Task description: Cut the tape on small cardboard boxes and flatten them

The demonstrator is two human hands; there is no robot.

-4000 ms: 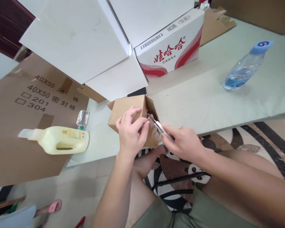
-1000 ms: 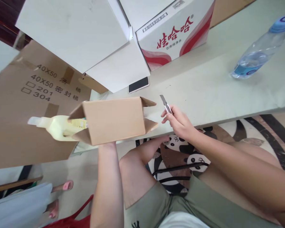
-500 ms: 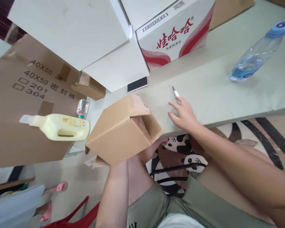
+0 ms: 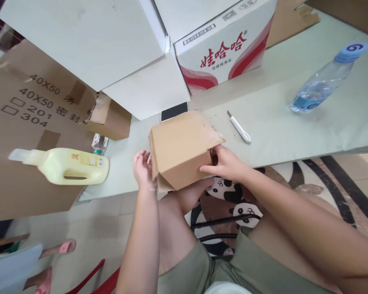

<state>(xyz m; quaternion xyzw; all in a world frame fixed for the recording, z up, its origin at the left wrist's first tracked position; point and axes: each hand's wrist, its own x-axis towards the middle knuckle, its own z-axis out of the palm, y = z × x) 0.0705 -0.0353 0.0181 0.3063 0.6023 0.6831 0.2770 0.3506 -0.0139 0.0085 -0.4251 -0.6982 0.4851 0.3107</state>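
A small brown cardboard box (image 4: 180, 147) is tilted at the front edge of the table, its right end partly open. My right hand (image 4: 228, 163) grips that end, with the thumb on the front face and the fingertips hidden at the opening. At the box's left end is my left hand (image 4: 143, 169), fingers loosely bent and apart; whether it touches the cardboard I cannot tell. Just beyond my right hand, a white utility knife (image 4: 239, 127) lies on the table with its blade showing.
A phone (image 4: 174, 111) lies behind the box, before white cartons (image 4: 150, 90) and a red-and-white carton (image 4: 223, 57). To the right stands a water bottle (image 4: 322, 87). At left are a yellow jug (image 4: 73, 166), a small clear bottle (image 4: 99, 143) and a large cardboard panel (image 4: 24, 134).
My right hand has let go of the utility knife and taken hold of the box's right end. The box has shifted right and turned. My left hand now shows at its left end.
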